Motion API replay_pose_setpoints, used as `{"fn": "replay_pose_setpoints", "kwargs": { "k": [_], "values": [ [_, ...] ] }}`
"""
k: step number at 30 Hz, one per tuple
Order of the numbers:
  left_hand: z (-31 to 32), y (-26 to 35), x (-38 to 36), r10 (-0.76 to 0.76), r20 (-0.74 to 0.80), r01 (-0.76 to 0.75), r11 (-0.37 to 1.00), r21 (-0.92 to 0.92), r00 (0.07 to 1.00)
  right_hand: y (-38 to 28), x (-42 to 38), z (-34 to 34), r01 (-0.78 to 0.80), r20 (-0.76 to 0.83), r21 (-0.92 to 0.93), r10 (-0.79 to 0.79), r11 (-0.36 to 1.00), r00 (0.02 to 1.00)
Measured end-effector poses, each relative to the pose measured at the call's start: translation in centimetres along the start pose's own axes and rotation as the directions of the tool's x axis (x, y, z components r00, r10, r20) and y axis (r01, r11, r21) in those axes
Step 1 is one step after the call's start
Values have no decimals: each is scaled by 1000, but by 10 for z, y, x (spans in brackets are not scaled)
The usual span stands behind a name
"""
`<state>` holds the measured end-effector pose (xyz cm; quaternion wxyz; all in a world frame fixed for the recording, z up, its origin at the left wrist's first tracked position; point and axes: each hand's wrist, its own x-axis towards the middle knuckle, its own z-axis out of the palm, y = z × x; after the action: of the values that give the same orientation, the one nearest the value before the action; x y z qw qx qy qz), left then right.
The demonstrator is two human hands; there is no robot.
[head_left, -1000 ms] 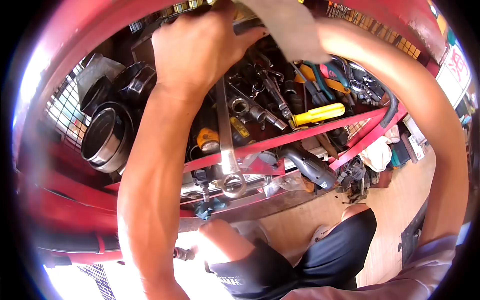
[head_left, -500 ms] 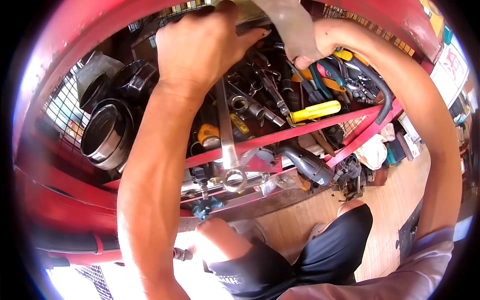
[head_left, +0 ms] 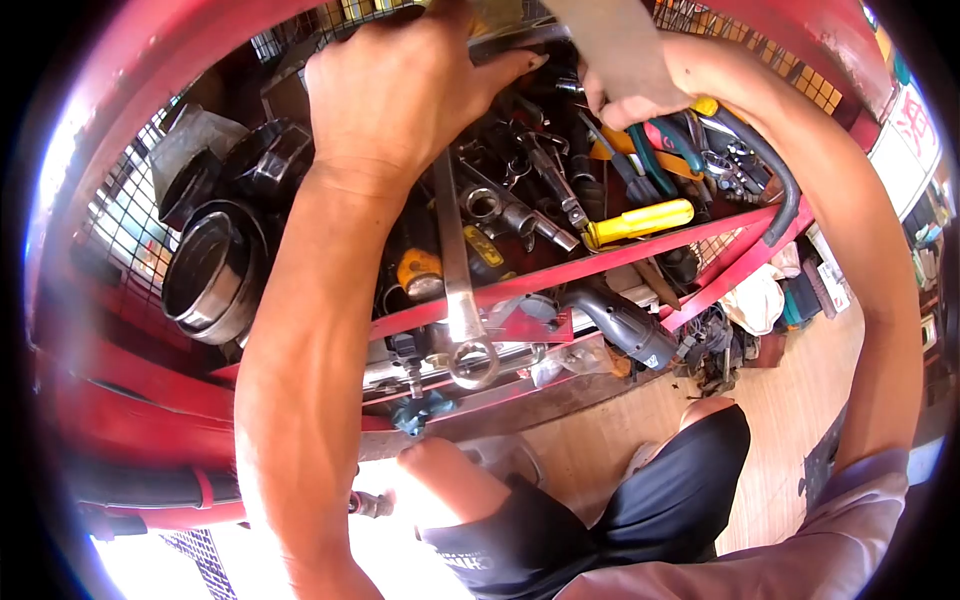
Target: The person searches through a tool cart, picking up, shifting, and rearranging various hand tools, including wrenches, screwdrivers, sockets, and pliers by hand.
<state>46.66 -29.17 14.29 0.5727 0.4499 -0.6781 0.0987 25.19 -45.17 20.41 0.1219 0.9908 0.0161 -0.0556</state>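
Note:
My left hand (head_left: 385, 95) reaches over the red tool shelf (head_left: 560, 262), palm down. Its thumb points right along a metal edge; its other fingers bend out of sight at the top. Below that wrist a long combination wrench (head_left: 457, 280) lies across the shelf lip, ring end outward. My right hand (head_left: 640, 105) is curled at the back right of the shelf, partly covered by a flat grey-beige piece (head_left: 612, 45). What its fingers close on is hidden. Close by lie green-handled pliers (head_left: 650, 160), a yellow-handled tool (head_left: 640, 223) and several sockets and ratchets.
Round black and metal cups (head_left: 215, 265) stand at the left by wire mesh. Beneath the shelf lip sits a dark power tool (head_left: 620, 325). A grey hose (head_left: 780, 190) hangs over the right edge. My knees (head_left: 660, 480) are below, above a wood-pattern floor (head_left: 790, 400).
My right hand and the grey-beige piece have shifted slightly right. My left hand stays nearly in place. The view has moved a little, so the tools appear slightly farther right.

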Motion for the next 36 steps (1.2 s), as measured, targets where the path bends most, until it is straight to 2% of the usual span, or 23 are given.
{"fn": "replay_pose_setpoints", "kwargs": {
  "k": [1,2,4,5,7,8,9,12,13,16,19,25,28,31,34,36],
  "values": [
    [-2,5,-1,-18,9,17,1000,21,1000,1,-2,7,-34,-22,10,34,999,999],
    [-3,8,-1,-16,11,15,995,98,1000,5,-5,7,-104,41,-7,104,995,994],
    [-6,16,-1,-12,14,8,968,253,1000,-55,-2,-35,-238,160,-56,244,970,956],
    [-13,31,-1,95,-9,-79,869,488,995,-75,-6,-45,-331,144,38,323,943,935],
    [-27,64,-3,304,26,-180,491,852,952,-68,-14,-27,-225,-23,-20,225,974,974],
    [-27,64,-3,310,27,-184,491,852,950,-65,-18,-19,-174,-102,-55,168,983,980],
    [-26,63,-3,315,27,-188,490,851,949,-85,-16,-38,-294,88,-77,300,953,950],
    [-26,61,-2,349,32,-207,477,854,936,-87,-28,-29,-169,-26,-91,167,981,986],
    [-26,61,-2,364,33,-214,472,855,931,-90,-29,-33,-195,39,-53,197,979,980],
    [-27,59,-3,349,52,-221,466,857,936,-82,-33,-25,-44,-42,-50,42,998,998],
    [-28,54,-5,298,62,-196,445,874,953,-86,-33,-22,-128,-57,-12,127,992,990],
    [-30,45,-5,319,114,-249,425,870,941,-85,-34,-19,-172,-74,25,173,985,982],
    [-30,48,-4,329,121,-264,438,859,937,-82,-35,-21,-94,-64,-7,94,996,994],
    [-27,52,-4,412,90,-295,466,834,907,-81,-36,-18,-20,-206,90,38,996,978],
    [-22,74,-1,265,47,-181,509,841,963,-84,-35,-32,-23,3,134,23,991,1000],
    [-24,70,0,358,85,-258,468,845,930,-84,-34,-29,-25,-2,103,25,994,1000]
  ]
}}
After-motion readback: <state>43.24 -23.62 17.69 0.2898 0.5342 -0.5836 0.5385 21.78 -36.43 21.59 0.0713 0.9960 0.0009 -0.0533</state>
